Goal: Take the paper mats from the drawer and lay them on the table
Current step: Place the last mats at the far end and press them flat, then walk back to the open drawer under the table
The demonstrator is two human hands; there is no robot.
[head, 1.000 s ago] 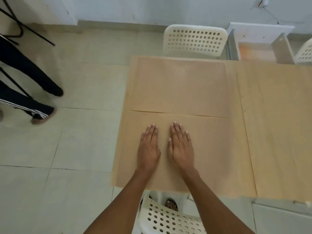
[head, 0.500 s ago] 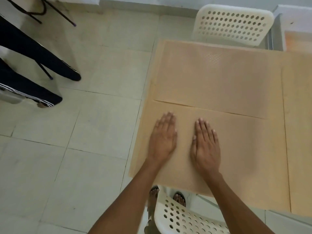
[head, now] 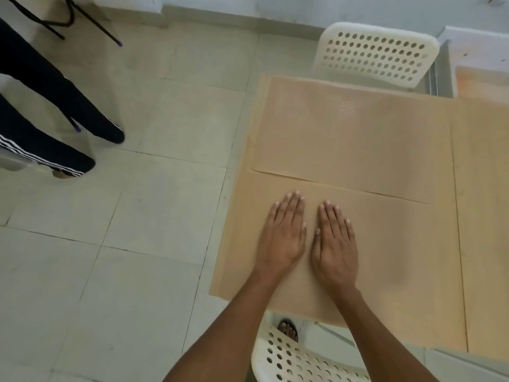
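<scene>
Head view: two hands lie flat, palms down, on the near mat (head: 385, 260), fingers straight and close together, grasping nothing. The left hand (head: 283, 238) and right hand (head: 334, 244) sit side by side, thumbs nearly touching, in the left half of that mat, fingertips just short of its far edge.

Three paper mats can be counted on the tabletop. The near mat runs from the table's left edge toward the right. The far mat (head: 352, 139) lies beyond it, and a thin dark seam marks where they meet; whether one overlaps the other cannot be told. A third mat (head: 484, 216) lies to the right, cut off by the frame, its long left edge running along the right edges of the other two.

The near mat's left and near edges reach the table's edges, and the near left corner juts out over the floor. To the right of the hands the mat stretches bare.

Two white perforated chairs show: a far chair (head: 377, 53) beyond the far mat, and a near chair (head: 297, 357) under the forearms, with a sandalled foot (head: 287, 329) beside it. At far right is part of a white drawer (head: 446, 75), its inside mostly out of frame.

The floor (head: 124, 244) is pale tile. At left stand another person's legs (head: 55, 111) in dark trousers with white stripes, and black metal legs (head: 82, 23) at far left.
</scene>
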